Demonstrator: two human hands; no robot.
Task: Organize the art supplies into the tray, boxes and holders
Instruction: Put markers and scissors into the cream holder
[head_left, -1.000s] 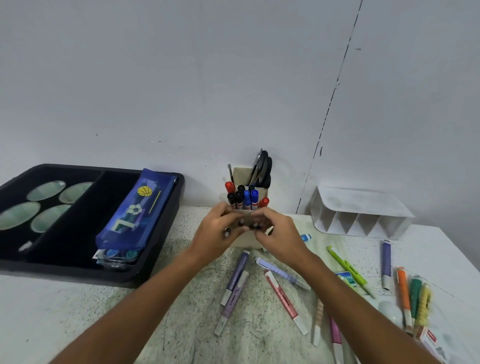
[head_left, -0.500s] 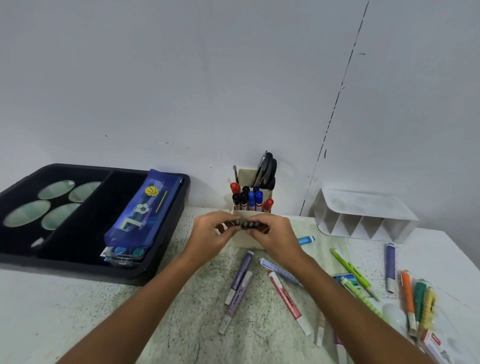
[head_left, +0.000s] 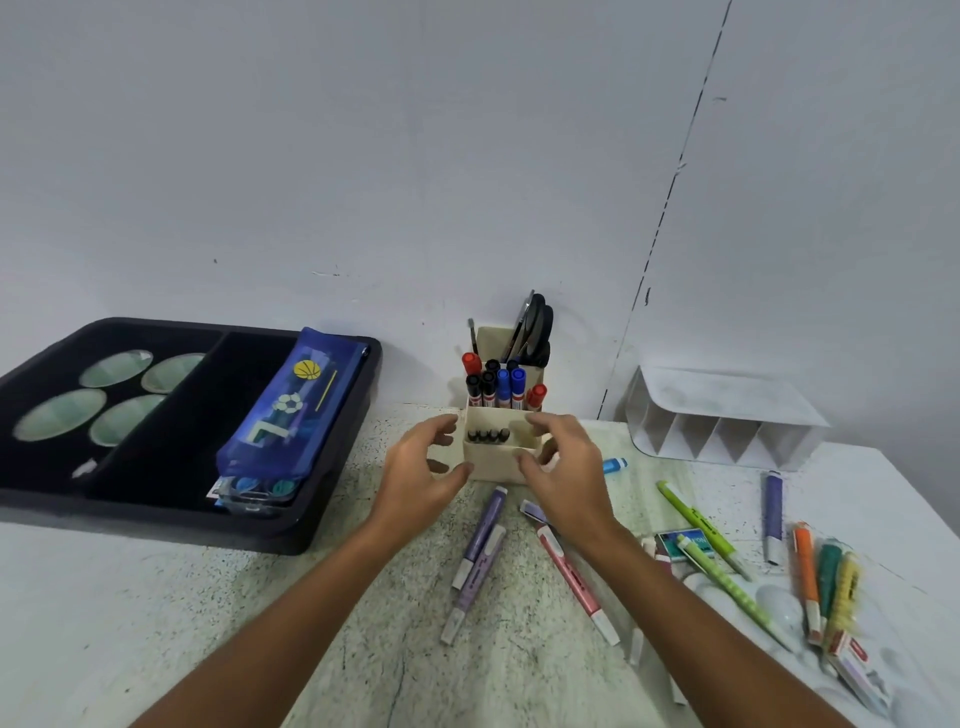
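while both hands (head_left: 498, 467) hover loosely curled, holding nothing, they flank the cream holder's (head_left: 493, 462) front edges.

Small black pens (head_left: 487, 435) now in holder (head_left: 493, 462)

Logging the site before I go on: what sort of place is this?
Probably a plain craft or study desk against a bare wall: a speckled tabletop strewn with loose highlighters, a cream pen holder of markers and scissors, and a black tray.

Speckled pale tabletop (head_left: 260, 623) against a grey-white wall (head_left: 363, 156), crossed by a dark cracked seam (head_left: 670, 208).
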